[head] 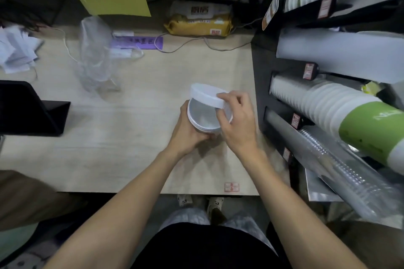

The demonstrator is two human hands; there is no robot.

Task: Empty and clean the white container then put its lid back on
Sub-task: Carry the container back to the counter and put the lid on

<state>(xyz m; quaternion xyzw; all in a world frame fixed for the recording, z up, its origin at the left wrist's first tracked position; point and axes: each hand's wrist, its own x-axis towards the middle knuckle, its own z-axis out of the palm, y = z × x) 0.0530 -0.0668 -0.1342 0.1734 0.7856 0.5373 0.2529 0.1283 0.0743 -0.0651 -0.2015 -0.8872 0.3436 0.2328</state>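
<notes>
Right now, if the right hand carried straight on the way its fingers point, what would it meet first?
The right hand points left, gripping the lid. Going on would likely press the lid against the white container rim; depth unclear.

Drinks-shop or café back counter, as indicated by: black dispenser rack (282, 85) at the right, stocked with sleeves of white paper cups (310, 96) and clear plastic cups (341, 159); wet-wipe pack (199, 19), cables and a purple label (136, 42) laid on a pale wood tabletop (109, 137).
</notes>
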